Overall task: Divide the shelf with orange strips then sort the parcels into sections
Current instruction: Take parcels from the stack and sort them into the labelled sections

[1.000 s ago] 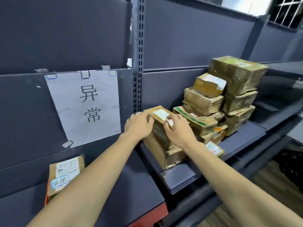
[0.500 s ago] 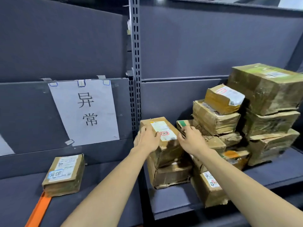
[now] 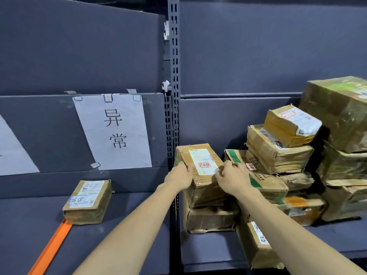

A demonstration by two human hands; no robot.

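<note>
1. Shelf (image 3: 127, 233): dark grey, two bays split by a slotted upright (image 3: 174, 76); lower edge cut off by the frame.
2. Stack (image 3: 297, 161): worn brown parcels piled in the right bay, taped, creased, some with green print; right side cut off, lower ones partly hidden behind the arms.
3. Sign (image 3: 117, 132): white sheet taped to the left bay's back panel, two black characters; a second white sheet at the far left is cut off.
4. Box (image 3: 200, 165): brown cardboard, glossy tape, white label with a red stamp on top. Sits on top of another box (image 3: 210, 219) at the left end of the right bay, just beside the upright. Long axis runs front to back, far end angled slightly left. Near end hidden by the hands.
5. Small parcel (image 3: 88, 201): flat, brown, white label with a blue-edged sticker; lies alone in the left bay below the sign, long axis front to back.
6. Orange strip (image 3: 49, 249): flat on the left shelf, runs from the parcel's near left corner toward the viewer; lower end cut off.
7. Left hand (image 3: 179, 178): grips the box's near left edge, fingers curled on it.
8. Right hand (image 3: 232, 179): grips the box's near right edge; fingertips hard to make out.
</note>
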